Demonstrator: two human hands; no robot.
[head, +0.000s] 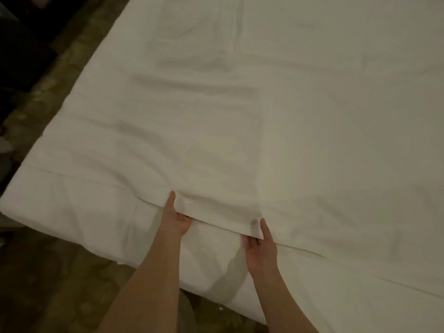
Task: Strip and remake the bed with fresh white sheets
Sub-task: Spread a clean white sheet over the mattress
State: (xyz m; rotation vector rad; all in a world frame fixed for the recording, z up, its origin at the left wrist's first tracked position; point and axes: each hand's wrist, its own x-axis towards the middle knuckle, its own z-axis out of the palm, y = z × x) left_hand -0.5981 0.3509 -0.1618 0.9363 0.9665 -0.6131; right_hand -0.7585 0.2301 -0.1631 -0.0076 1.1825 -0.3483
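Observation:
A white top sheet (240, 116) lies spread over the bed, lightly wrinkled, with its near hem along the foot edge. My left hand (175, 218) grips that hem, thumb on top and fingers tucked underneath. My right hand (260, 246) holds the same hem a little to the right, thumb above and fingers below the cloth. Between the two hands the hem is lifted slightly off the white lower layer (96, 212) that covers the mattress side.
Patterned dark carpet (48, 272) runs along the left side and the foot of the bed. Dark furniture (19, 56) stands at the far left. The bed's near left corner (14, 200) sticks out toward the carpet.

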